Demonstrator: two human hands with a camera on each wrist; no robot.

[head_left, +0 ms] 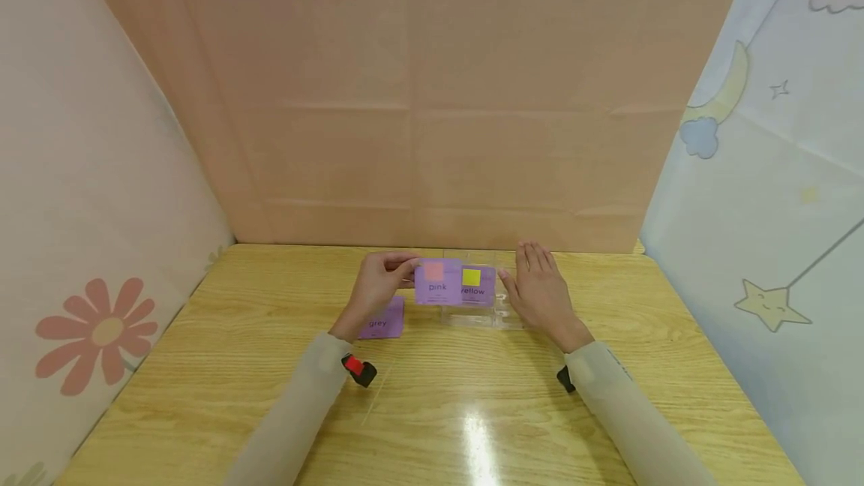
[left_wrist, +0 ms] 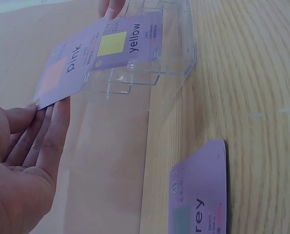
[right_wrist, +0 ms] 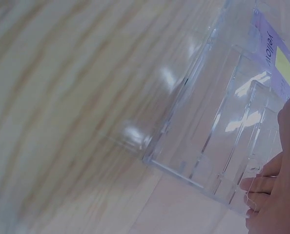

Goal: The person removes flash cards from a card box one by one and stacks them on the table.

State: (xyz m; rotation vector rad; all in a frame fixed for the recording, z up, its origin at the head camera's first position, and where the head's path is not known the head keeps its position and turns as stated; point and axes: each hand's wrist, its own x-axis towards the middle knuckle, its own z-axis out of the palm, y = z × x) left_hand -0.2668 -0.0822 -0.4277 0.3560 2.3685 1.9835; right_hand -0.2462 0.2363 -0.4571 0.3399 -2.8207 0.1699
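A purple card marked "pink" (head_left: 439, 295) is pinched at its left edge between the thumb and fingers of my left hand (head_left: 373, 287). It is raised before a clear plastic tiered holder (left_wrist: 186, 53) and overlaps the left part of a purple "yellow" card (head_left: 479, 298), which stands in that holder. My right hand (head_left: 544, 292) rests at the holder's right side, fingers straight and pointing away, thumb spread toward the "yellow" card. On the table, below the left hand, lies a stack of purple cards with "grey" (head_left: 387, 322) on top, partly covered by the left wrist in the head view.
The wood-grain table (head_left: 432, 396) ends at a brown backdrop (head_left: 405, 133) just behind the holder. Printed cloth walls stand on both sides, one with a flower (head_left: 97, 332), the other with a star (head_left: 772, 304). Empty tiers of the holder show in the right wrist view.
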